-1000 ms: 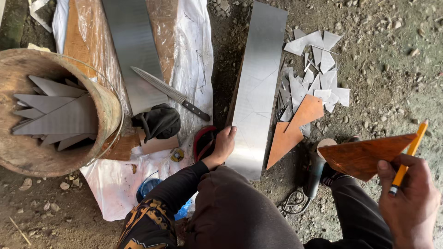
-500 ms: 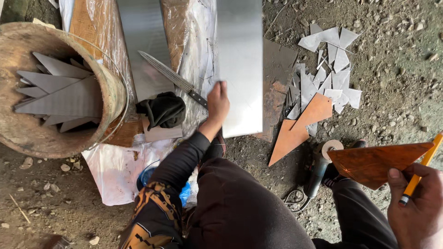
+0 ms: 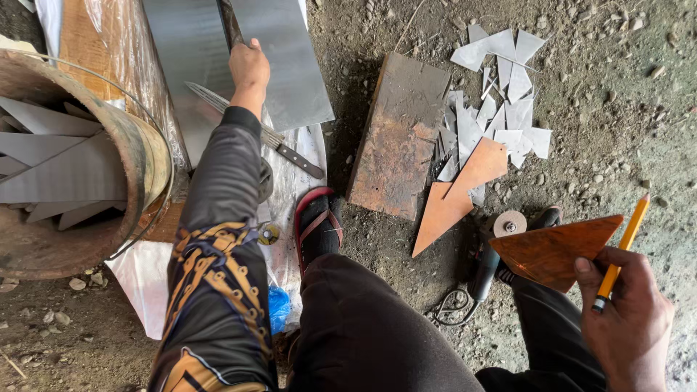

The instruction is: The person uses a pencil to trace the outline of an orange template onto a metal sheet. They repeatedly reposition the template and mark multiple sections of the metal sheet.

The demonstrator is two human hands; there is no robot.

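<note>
Left hand (image 3: 249,67) extended forward, fingers closed over the near edge of a grey metal sheet (image 3: 279,58), which lies flat just beyond the grip beside a second sheet (image 3: 185,65) (to the hand's left). A long knife (image 3: 254,131) lies under the forearm, behind the grip. Right hand (image 3: 630,319) drawn in close to the body, clenched on a rust-coloured triangular template (image 3: 555,250) and a yellow pencil (image 3: 618,254) together; the template projects leftward from the grip, the pencil upward. Beside the template's tip, an angle grinder (image 3: 494,250); beyond it, an orange triangle (image 3: 457,192), cut metal scraps (image 3: 494,109) and a rusty plate (image 3: 398,138).
</note>
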